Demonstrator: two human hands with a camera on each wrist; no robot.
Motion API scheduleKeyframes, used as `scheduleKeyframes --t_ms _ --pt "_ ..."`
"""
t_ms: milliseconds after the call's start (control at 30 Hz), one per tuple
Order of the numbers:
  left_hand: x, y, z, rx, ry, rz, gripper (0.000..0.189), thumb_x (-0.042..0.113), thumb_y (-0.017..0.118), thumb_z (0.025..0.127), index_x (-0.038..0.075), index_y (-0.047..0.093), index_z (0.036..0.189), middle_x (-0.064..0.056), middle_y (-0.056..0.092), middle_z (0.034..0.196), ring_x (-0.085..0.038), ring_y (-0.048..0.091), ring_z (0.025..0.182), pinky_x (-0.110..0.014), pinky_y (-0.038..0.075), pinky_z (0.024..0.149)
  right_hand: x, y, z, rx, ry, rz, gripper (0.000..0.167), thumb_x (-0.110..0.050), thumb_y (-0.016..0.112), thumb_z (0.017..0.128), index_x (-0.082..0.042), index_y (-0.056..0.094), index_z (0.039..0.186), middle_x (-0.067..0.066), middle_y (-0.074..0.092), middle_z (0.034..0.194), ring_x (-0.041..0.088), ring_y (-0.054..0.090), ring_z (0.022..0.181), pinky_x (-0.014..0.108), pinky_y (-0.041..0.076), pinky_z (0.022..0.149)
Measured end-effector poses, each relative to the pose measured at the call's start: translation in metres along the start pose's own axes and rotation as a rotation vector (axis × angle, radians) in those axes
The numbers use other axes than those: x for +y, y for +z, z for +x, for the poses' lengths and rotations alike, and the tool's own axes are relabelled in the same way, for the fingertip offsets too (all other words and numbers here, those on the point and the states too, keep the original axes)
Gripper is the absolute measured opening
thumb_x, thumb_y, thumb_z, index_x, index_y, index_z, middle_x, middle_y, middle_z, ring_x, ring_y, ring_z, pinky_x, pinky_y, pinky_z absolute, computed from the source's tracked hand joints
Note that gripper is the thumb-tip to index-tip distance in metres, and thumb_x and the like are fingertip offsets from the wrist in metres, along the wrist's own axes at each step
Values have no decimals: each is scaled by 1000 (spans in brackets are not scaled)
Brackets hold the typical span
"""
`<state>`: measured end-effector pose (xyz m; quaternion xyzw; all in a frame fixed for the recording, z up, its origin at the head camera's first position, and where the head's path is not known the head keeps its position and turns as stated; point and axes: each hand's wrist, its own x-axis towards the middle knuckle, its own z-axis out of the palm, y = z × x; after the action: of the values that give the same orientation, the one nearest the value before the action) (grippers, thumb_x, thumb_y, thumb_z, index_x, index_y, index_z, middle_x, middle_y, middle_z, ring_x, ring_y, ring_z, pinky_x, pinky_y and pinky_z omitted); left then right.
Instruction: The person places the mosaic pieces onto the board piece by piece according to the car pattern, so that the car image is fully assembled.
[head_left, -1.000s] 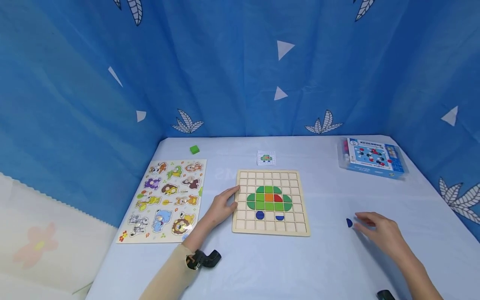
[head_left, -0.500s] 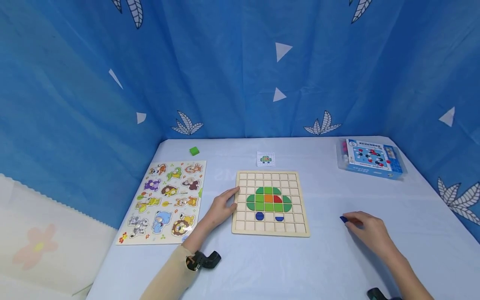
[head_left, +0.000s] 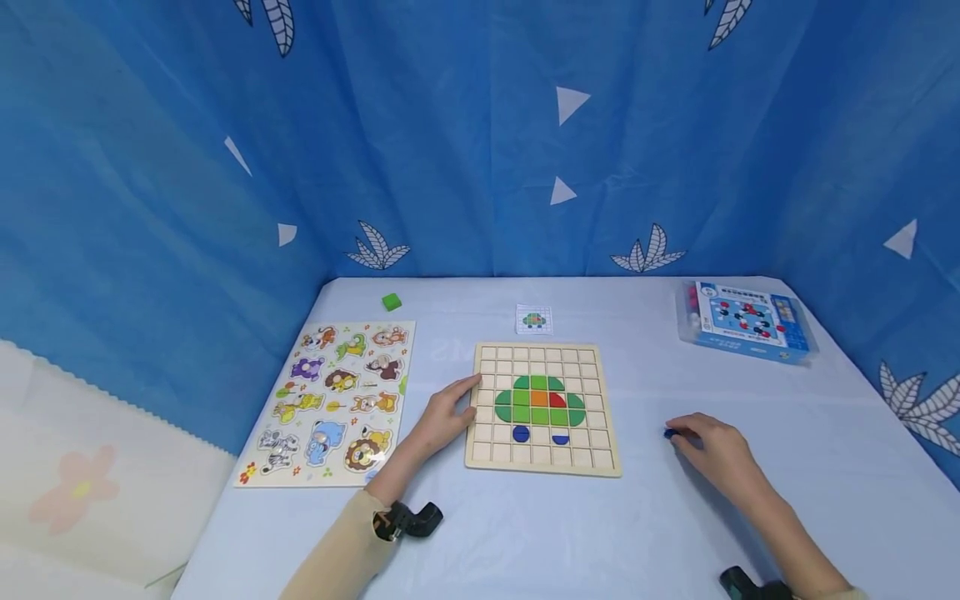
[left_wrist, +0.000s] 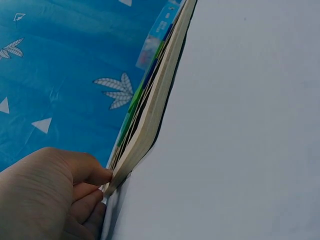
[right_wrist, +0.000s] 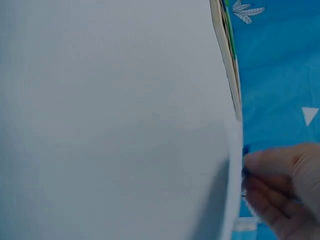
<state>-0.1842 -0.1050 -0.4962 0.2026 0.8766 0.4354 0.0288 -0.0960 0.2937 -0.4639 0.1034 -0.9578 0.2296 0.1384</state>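
My right hand [head_left: 716, 454] pinches a small dark blue half-circle tile [head_left: 670, 433] between thumb and fingertips, mostly covered by the fingers, to the right of the wooden grid board [head_left: 543, 463]. My left hand [head_left: 441, 418] touches the board's left edge with relaxed fingers and thumb. Green, orange and red tiles form a car-like shape in the grid. Below it lie a full blue circle [head_left: 521, 433] and a lone blue half circle [head_left: 561, 439]. In the right wrist view, the right hand [right_wrist: 285, 185] is blurred, fingertips together on the tile.
Left of the board lies an animal knob puzzle [head_left: 327, 403], with a green block [head_left: 392, 302] behind it. A small pattern card [head_left: 534, 319] is at the board's back edge. A blue boxed set [head_left: 746, 322] stands at back right. Blue curtains [head_left: 480, 133] enclose the table.
My right hand has closed on the blue half-circle tile and moved left with it toward the board. The left hand stays at the board's edge.
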Motion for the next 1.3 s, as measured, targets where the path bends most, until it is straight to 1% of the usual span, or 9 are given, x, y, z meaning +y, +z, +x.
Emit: scheduleKeyframes --t_ms 100,167,300,400,500,700,1000,1200,1300 --pt "-1 0 0 1 -4 0 56 1 60 86 4 45 140 -13 44 141 -26 39 131 -36 32 109 -18 1 11 25 -33 58 24 6 76 71 -2 71 94 8 68 87 26 65 75 43 57 63" --pt "-1 1 0 1 -7 3 56 1 60 86 4 45 140 -13 44 141 -26 39 131 -36 32 109 -32 6 19 29 -76 104 25 6 77 71 -2 72 95 6 69 87 23 66 75 41 58 63" --pt "-2 2 0 -4 1 4 56 1 60 87 5 44 140 -12 44 141 -25 39 131 -35 32 109 -60 21 31 -40 -148 185 26 5 76 72 -3 72 97 1 68 89 18 65 77 36 58 66" --pt "-2 3 0 -8 7 5 56 1 59 87 5 44 140 -13 44 142 -25 38 131 -35 31 109 -75 36 35 -94 -187 184 25 4 76 73 -4 72 97 0 68 91 16 65 80 32 58 67" --pt "-1 3 1 -9 15 11 56 0 59 87 4 44 140 -13 44 142 -26 38 131 -35 31 110 -84 47 39 -112 -227 150 23 1 76 74 -6 72 96 0 68 92 15 64 83 32 57 70" --pt "-1 2 1 -5 1 19 55 0 60 87 4 44 140 -13 44 142 -25 39 131 -34 30 110 -89 60 43 -129 -288 109 20 -1 76 75 -8 72 93 -1 67 90 15 63 84 32 56 71" --pt "-2 1 1 -2 -5 18 55 1 59 87 5 44 140 -12 44 142 -24 38 132 -34 30 110 -87 68 45 -128 -339 82 21 -1 77 75 -8 72 95 2 67 93 19 63 90 34 56 76" --pt "-2 2 1 -6 -5 20 55 1 59 88 5 44 140 -12 44 142 -24 38 132 -34 30 110 -86 69 44 -129 -335 90 21 -3 77 76 -8 72 96 2 67 94 19 63 91 35 56 77" --pt "-1 1 0 -5 2 16 55 1 59 88 4 44 140 -13 44 142 -25 38 132 -36 30 110 -86 69 44 -115 -332 111 21 -1 77 75 -9 72 94 1 67 92 18 63 90 34 56 76"
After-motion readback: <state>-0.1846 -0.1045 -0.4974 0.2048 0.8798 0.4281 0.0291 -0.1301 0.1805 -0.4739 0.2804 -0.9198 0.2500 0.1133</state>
